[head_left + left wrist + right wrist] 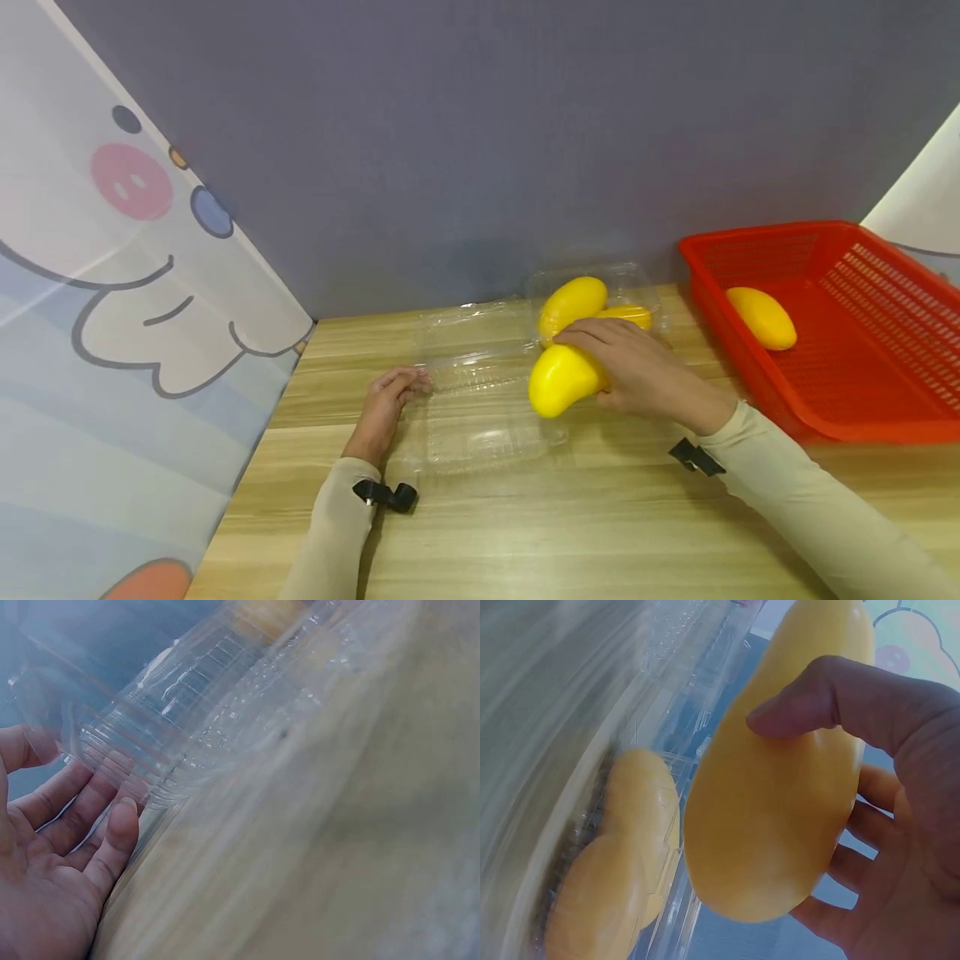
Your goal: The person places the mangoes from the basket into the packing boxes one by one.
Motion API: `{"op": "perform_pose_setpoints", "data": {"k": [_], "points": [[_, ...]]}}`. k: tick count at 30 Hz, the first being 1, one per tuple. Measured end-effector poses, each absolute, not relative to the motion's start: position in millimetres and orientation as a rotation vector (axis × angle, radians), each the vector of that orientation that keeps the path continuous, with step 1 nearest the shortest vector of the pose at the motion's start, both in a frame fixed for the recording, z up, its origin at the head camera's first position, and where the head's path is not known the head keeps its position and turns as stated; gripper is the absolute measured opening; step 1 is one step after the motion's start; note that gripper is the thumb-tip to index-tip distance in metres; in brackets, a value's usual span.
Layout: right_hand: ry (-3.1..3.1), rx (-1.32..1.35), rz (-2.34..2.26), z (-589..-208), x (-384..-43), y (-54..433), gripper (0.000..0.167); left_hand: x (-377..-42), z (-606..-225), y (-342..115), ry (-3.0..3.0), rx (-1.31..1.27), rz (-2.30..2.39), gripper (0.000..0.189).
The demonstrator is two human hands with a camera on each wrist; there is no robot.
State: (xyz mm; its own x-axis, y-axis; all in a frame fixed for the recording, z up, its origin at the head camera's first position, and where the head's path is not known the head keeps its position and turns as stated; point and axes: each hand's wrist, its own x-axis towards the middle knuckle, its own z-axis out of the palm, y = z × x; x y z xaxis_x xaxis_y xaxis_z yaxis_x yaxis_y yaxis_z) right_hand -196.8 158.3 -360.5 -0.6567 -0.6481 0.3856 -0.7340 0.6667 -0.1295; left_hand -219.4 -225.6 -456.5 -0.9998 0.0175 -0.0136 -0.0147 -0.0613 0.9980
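My right hand [637, 367] grips a yellow mango [562, 382], thumb on one side and fingers on the other; it hangs beside an opened clear plastic clamshell box [480, 433]. At the left edge of that box, my left hand [386, 408] holds the thin plastic between thumb and fingers, as the left wrist view shows. Behind the right hand stands another clear plastic box [633, 275] with yellow mangoes [573, 304] inside, partly covered by the hand. In the right wrist view, mangoes [596, 900] lie in the box below the held mango.
A red plastic basket [832, 417] with slotted walls stands at the right, one yellow mango [761, 318] inside it. The wooden table [510, 533] meets a grey-blue wall panel [480, 167] at the back. A cartoon-printed panel [187, 333] borders the left side.
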Motion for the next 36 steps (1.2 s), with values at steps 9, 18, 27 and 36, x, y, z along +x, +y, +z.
{"op": "perform_pose_setpoints", "data": {"k": [9, 18, 27, 36], "points": [[-2.609, 1.149, 0.414, -346, -202, 148, 0.083, -219, -458, -226, 2.184, -0.008, 2.234, 0.026], [-2.598, 1.226, 0.422, -344, -207, 136, 0.081, -218, -457, -227, 2.154, -0.014, 2.263, 0.022], [-2.590, 1.290, 0.423, -348, -209, 139, 0.086, -221, -454, -225, 2.152, -0.009, 2.271, 0.022], [-2.608, 1.364, 0.450, -349, -210, 140, 0.095, -220, -456, -225, 2.134, -0.014, 2.301, 0.020]]}}
